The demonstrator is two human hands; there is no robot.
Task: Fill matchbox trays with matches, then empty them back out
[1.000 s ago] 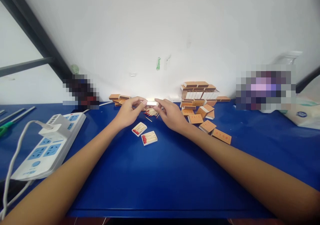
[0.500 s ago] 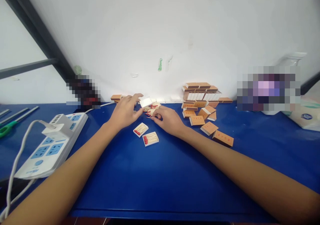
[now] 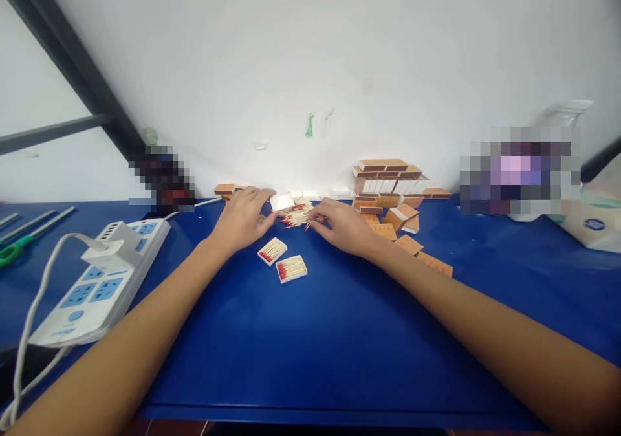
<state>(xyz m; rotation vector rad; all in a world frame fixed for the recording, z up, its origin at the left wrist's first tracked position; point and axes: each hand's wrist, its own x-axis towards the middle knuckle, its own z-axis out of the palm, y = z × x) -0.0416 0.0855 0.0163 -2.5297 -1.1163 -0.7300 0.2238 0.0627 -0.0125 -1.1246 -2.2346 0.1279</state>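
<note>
My left hand [image 3: 245,219] is closed on a white matchbox tray [image 3: 282,201], gripping it between thumb and fingers at its left side. To the right, my right hand [image 3: 339,224] pinches matches [image 3: 307,226], whose red heads show below the fingertips; I cannot tell how many. Between the hands lies a loose pile of red-tipped matches [image 3: 297,215]. Nearer to me are two filled matchbox trays: one [image 3: 272,251] tilted to the left, the other [image 3: 292,268] just to its right, both with red heads toward their left ends.
Brown matchboxes [image 3: 388,171] are stacked by the wall, with several loose ones partly behind my right forearm. A white power strip [image 3: 104,287] with a charger and cable lies left. Green-handled scissors [image 3: 22,245] are at far left, a tissue pack [image 3: 594,222] at far right.
My right hand has shifted right, from over the match pile to its right edge, with matches in its fingertips. The tray in my left hand has moved slightly lower.
</note>
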